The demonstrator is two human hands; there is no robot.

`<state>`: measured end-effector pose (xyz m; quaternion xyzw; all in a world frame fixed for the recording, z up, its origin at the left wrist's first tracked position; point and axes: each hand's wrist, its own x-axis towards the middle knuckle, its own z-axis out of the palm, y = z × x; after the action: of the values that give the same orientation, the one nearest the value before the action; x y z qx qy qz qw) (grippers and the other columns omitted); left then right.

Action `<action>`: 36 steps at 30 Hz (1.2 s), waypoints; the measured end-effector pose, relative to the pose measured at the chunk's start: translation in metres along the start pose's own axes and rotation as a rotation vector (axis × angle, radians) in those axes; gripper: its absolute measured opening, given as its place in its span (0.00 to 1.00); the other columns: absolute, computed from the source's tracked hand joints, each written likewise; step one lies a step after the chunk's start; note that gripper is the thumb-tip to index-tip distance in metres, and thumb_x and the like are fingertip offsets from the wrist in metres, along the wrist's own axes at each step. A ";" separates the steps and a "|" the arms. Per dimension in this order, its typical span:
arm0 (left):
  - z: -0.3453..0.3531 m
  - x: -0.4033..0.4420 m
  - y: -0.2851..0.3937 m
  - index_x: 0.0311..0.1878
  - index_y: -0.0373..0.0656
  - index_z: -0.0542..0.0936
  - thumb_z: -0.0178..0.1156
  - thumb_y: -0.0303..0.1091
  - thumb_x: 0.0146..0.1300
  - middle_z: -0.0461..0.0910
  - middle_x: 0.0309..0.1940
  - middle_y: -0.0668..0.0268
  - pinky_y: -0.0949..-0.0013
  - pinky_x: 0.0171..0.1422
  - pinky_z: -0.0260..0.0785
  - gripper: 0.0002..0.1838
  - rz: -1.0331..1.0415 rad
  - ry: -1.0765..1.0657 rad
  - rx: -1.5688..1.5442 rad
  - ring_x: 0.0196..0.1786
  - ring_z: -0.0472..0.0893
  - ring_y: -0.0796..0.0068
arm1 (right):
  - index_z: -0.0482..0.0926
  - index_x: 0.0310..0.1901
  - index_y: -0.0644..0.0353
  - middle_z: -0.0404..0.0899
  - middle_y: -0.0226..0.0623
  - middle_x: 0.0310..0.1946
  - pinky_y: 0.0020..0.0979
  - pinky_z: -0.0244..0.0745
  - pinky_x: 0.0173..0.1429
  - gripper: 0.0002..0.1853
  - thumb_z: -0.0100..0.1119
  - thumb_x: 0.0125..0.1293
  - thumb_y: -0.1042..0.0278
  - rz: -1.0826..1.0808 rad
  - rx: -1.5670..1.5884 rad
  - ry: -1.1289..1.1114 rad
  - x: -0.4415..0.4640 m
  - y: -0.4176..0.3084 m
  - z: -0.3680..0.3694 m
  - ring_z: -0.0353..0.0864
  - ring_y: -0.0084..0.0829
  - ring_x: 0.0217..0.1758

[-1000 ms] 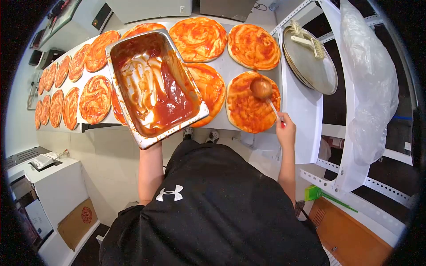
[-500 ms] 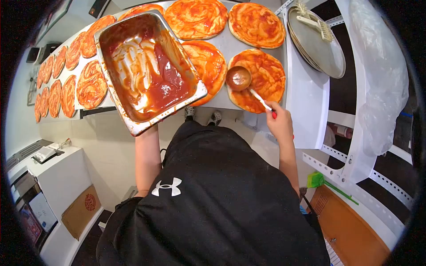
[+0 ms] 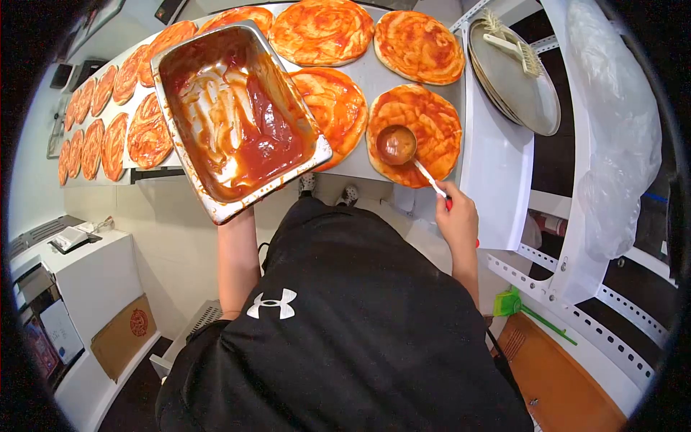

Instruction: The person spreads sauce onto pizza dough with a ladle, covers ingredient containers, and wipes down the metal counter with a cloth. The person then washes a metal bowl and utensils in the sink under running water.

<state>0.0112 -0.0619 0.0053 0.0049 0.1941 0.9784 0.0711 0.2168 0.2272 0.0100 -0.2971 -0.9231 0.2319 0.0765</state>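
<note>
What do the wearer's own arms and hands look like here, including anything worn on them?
The left forearm and right forearm are uncovered by sleeves. The right hand wears no glove; the left hand is hidden. The person wears a black top with a white logo.

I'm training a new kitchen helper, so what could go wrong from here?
The metal pan juts past the near edge of the table, apparently supported by the left hand hidden beneath; a weak grip might let it tip and spill sauce.
Smears on the pan's rim could drip.
The ladle, held in the right hand, is at a sauced dough round; pressing too hard might dent or tear it.
</note>
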 end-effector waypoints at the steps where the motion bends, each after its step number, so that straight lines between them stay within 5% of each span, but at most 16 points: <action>1: 0.000 0.000 -0.001 0.63 0.47 0.68 0.46 0.48 0.68 0.72 0.58 0.59 0.52 0.63 0.67 0.24 0.000 -0.005 0.000 0.59 0.73 0.62 | 0.79 0.43 0.55 0.79 0.40 0.25 0.37 0.68 0.31 0.11 0.53 0.57 0.73 0.019 0.004 0.018 0.007 -0.003 0.003 0.73 0.41 0.24; 11: 0.014 -0.014 -0.018 0.63 0.48 0.68 0.48 0.52 0.67 0.72 0.58 0.60 0.54 0.63 0.66 0.26 -0.116 -0.135 -0.122 0.59 0.73 0.63 | 0.77 0.41 0.56 0.82 0.41 0.31 0.41 0.72 0.36 0.09 0.50 0.60 0.69 0.168 0.019 0.188 0.096 0.021 0.019 0.79 0.47 0.33; 15: 0.036 -0.026 -0.017 0.63 0.48 0.68 0.48 0.54 0.66 0.72 0.59 0.61 0.55 0.64 0.65 0.28 -0.166 0.150 -0.056 0.59 0.72 0.64 | 0.77 0.42 0.56 0.82 0.42 0.33 0.42 0.72 0.37 0.10 0.49 0.60 0.69 0.130 -0.043 0.157 0.093 0.013 0.016 0.79 0.48 0.34; 20: 0.033 -0.023 -0.025 0.64 0.49 0.67 0.48 0.53 0.66 0.72 0.59 0.61 0.55 0.65 0.65 0.27 -0.084 0.196 0.013 0.60 0.72 0.64 | 0.76 0.42 0.55 0.82 0.41 0.33 0.42 0.72 0.37 0.10 0.49 0.60 0.69 0.191 -0.020 0.119 0.096 0.008 0.003 0.79 0.48 0.33; 25: 0.034 -0.021 -0.027 0.64 0.50 0.67 0.47 0.53 0.67 0.72 0.59 0.62 0.55 0.65 0.65 0.27 -0.055 0.116 0.107 0.60 0.72 0.64 | 0.75 0.43 0.53 0.81 0.42 0.30 0.44 0.71 0.34 0.10 0.50 0.59 0.69 0.202 0.111 0.222 0.041 0.056 0.001 0.78 0.49 0.31; 28: 0.019 -0.016 -0.030 0.64 0.50 0.67 0.47 0.53 0.67 0.72 0.59 0.62 0.54 0.65 0.65 0.27 -0.076 0.017 0.047 0.60 0.72 0.64 | 0.75 0.42 0.53 0.81 0.42 0.29 0.45 0.70 0.33 0.10 0.50 0.59 0.70 0.241 0.161 0.097 0.017 0.044 0.017 0.78 0.50 0.30; 31: 0.020 -0.004 -0.033 0.64 0.50 0.67 0.47 0.53 0.67 0.72 0.59 0.61 0.54 0.65 0.65 0.27 -0.099 -0.101 -0.006 0.60 0.72 0.64 | 0.75 0.42 0.54 0.80 0.42 0.28 0.46 0.69 0.32 0.09 0.51 0.60 0.70 0.087 0.215 0.197 0.017 0.040 0.024 0.77 0.50 0.29; 36: 0.049 -0.006 -0.042 0.63 0.49 0.68 0.47 0.53 0.67 0.72 0.59 0.61 0.55 0.65 0.64 0.26 -0.144 0.215 0.140 0.59 0.73 0.64 | 0.75 0.43 0.53 0.80 0.42 0.27 0.45 0.69 0.32 0.09 0.51 0.60 0.70 0.223 0.127 0.363 0.034 0.049 0.014 0.77 0.50 0.28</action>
<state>0.0243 -0.0054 0.0344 -0.1090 0.2684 0.9496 0.1195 0.2103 0.2767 -0.0248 -0.4289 -0.8392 0.2393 0.2336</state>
